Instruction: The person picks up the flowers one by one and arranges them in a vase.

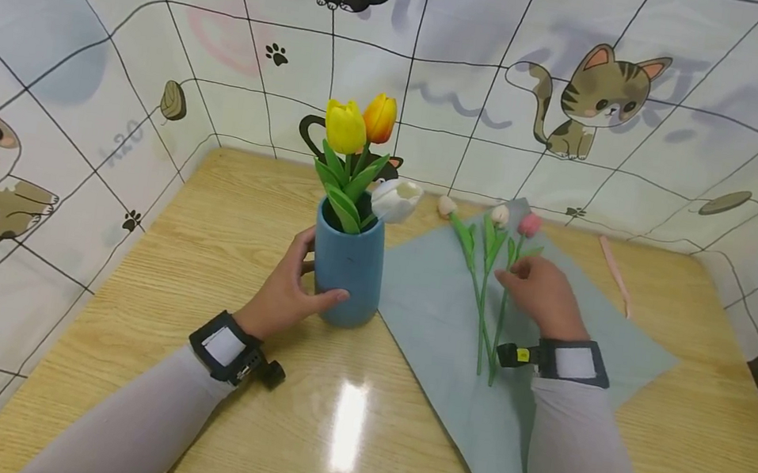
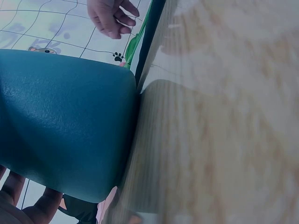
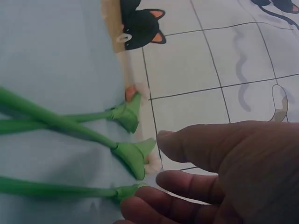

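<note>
A blue vase (image 1: 348,276) stands upright on the table, holding a yellow tulip (image 1: 346,128), an orange-yellow tulip (image 1: 380,118) and a white tulip (image 1: 395,201). My left hand (image 1: 289,289) grips its left side, thumb across the front; in the left wrist view some fingers (image 2: 44,205) show below the vase wall. Over the grey-blue paper sheet (image 1: 422,346) hovers my right hand (image 1: 544,294), close to a pink tulip (image 1: 530,224). Two pale tulips (image 1: 500,216) lie beside that one, stems crossing. The right wrist view shows a gap between thumb (image 3: 187,142) and forefinger, nothing held there.
A thin pink strip (image 1: 614,275) lies at the back right, partly on the paper. Cat-printed cloth (image 1: 456,87) rises behind the wooden table (image 1: 247,203) and along both sides. Each wrist carries a strapped camera, the right one (image 1: 514,356) above the stems.
</note>
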Demonstrator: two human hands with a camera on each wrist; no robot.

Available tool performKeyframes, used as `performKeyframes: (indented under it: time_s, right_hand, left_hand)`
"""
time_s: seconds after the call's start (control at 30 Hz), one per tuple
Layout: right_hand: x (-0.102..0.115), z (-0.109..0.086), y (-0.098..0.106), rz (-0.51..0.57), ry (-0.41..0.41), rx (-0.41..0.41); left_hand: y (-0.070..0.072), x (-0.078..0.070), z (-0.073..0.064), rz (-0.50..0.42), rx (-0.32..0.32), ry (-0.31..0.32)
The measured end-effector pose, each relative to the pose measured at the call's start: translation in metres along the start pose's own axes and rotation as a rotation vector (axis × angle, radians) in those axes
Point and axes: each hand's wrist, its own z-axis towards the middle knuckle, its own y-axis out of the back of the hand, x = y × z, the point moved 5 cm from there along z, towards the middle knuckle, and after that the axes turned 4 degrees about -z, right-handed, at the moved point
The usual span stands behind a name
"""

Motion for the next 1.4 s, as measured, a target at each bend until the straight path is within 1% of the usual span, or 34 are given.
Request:
performKeyframes:
  time_s: [0.17,0.3,0.43,0.67,0.87,1.03,1.27,1.4]
  right_hand:
    - [-0.005,0.001,-0.003,-0.09,-0.001,-0.005]
    - [-0.009,0.0,-0.006,-0.13,-0.036,0.001]
    - [-0.011,0.0,-0.009,-0.14,-0.074,0.031]
    - [-0.012,0.0,-0.012,-0.146,-0.073,0.065]
    - [-0.018,0.003,-0.012,-0.126,-0.073,0.047]
    - [-0.025,0.005,-0.01,-0.087,-0.05,0.033]
    - [-0.037,0.007,-0.006,0.002,-0.046,0.093]
    - [-0.042,0.009,-0.005,0.029,-0.054,0.119]
  left_hand:
    - [0.0,0.001,0.001,0.001,-0.002,-0.008]
    - [0.0,0.001,0.001,0.005,-0.002,-0.011]
    - [0.0,0.001,0.001,0.005,-0.003,-0.013]
    - [-0.001,0.001,0.001,0.002,-0.003,-0.024]
    - [-0.001,0.001,0.0,-0.001,-0.003,-0.021]
    - [-0.001,0.001,0.0,-0.007,-0.001,-0.019]
    - [-0.001,0.001,-0.001,-0.012,0.0,-0.025]
    - [-0.001,0.002,0.0,-0.015,-0.001,-0.024]
